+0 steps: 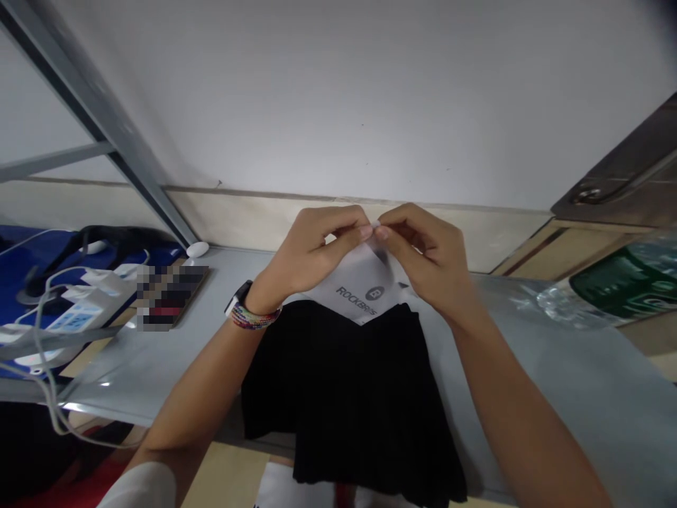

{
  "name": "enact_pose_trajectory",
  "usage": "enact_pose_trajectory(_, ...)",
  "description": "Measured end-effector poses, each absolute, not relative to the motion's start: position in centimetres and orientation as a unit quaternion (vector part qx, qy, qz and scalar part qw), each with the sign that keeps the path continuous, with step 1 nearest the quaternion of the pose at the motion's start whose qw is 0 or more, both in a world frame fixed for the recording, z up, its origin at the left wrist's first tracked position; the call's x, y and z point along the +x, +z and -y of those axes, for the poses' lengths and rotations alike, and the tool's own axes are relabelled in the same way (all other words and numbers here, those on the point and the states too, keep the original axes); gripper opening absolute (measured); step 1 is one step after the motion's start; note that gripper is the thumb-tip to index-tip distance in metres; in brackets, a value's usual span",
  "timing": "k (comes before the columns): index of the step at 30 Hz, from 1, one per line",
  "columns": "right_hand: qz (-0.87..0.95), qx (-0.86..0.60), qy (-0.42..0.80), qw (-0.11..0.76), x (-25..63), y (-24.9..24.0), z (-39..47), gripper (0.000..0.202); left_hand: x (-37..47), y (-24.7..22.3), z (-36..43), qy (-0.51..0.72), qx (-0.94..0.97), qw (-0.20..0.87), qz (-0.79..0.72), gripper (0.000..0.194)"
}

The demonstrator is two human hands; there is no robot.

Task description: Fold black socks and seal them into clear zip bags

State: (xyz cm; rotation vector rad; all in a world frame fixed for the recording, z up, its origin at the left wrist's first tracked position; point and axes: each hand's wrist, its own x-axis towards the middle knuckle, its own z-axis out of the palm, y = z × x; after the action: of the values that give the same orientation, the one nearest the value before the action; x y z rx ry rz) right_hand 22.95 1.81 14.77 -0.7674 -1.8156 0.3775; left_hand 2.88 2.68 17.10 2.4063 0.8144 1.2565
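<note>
My left hand (317, 250) and my right hand (434, 257) meet above the table, thumbs and forefingers pinched on the top corner of a white pouch or sheet (352, 279) printed ROCKBROS. Its lower part comes to a point against a black cloth (349, 388), which looks like a garment. That cloth spreads over the grey table (529, 374) and drapes past its front edge. Whether the white piece is a bag or a flat sheet I cannot tell. A watch and a braided multicoloured band (254, 315) circle my left wrist.
At left, a power strip (79, 314) with plugs and white cables lies near a pixelated flat item (174, 296). A metal post (132, 169) rises there. A plastic bottle (608, 286) with a green label lies at right, near a wooden frame (555, 243). Behind stands a white wall (360, 92).
</note>
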Motion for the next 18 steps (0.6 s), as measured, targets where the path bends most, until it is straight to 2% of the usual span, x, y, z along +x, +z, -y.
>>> enact_pose_trajectory(6,0.786,-0.333,0.167,0.494,23.9,14.3,-3.2,0.025,1.5,17.1,-3.6,0.49,0.802,0.117,-0.322,0.027)
enact_pose_trajectory(11,0.811,-0.346,0.224,0.414,26.4,12.8,-5.6,0.027,-0.8,17.0,-5.5,0.52,0.765,0.109,-0.363,0.026)
enact_pose_trajectory(18,0.829,-0.413,0.176,0.335,29.7,11.4,-8.1,0.024,-3.0,15.7,-8.1,0.44,0.805,0.092,-0.388,0.024)
